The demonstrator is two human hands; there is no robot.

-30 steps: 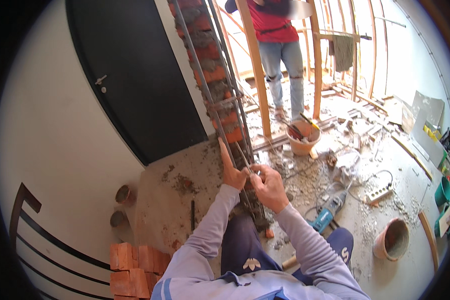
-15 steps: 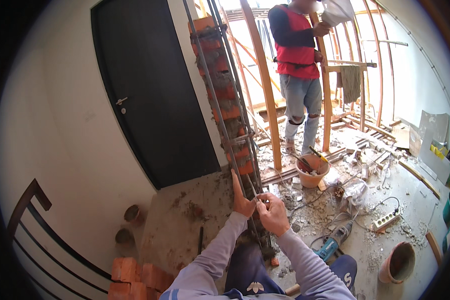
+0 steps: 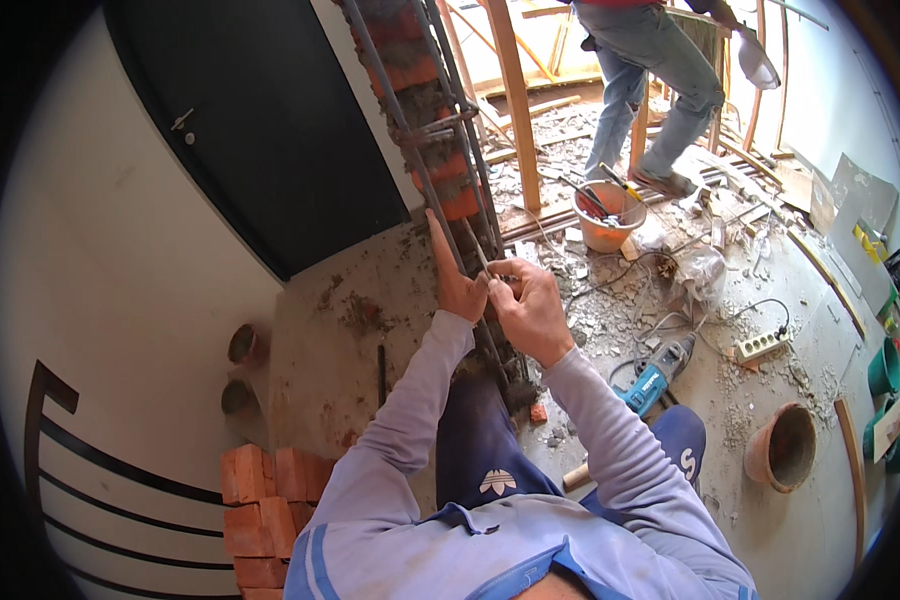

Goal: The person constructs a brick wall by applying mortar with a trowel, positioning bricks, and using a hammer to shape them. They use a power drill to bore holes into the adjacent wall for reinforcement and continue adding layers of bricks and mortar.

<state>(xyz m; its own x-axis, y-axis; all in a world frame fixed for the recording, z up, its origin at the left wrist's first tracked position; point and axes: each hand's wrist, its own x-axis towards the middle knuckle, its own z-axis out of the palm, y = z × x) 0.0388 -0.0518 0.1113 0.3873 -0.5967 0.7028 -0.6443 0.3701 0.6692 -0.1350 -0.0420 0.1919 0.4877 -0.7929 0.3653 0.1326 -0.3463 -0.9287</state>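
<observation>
In front of me, an upright cage of steel reinforcing bars (image 3: 422,165) stands against a column of orange bricks and grey mortar (image 3: 458,203). My left hand (image 3: 458,290) lies along the near bars, its fingers stretched upward and its thumb toward the right hand. Closed in a pinch, my right hand (image 3: 532,312) grips the lower end of a thin metal rod (image 3: 477,243) that slants up toward the bars. Both hands meet at that end, and the fingers hide exactly how it is held.
Red bricks (image 3: 253,475) are stacked at lower left beside a black railing (image 3: 130,458). On the right are a teal power tool (image 3: 652,382), a power strip (image 3: 762,346), a bucket (image 3: 782,447) and rubble. A co-worker (image 3: 660,60) stands beyond an orange bucket of tools (image 3: 610,232).
My view has tipped downward, showing more of my torso. My hands keep the same hold at the bars. The co-worker has shifted right into a wide stance, lowering the pale object.
</observation>
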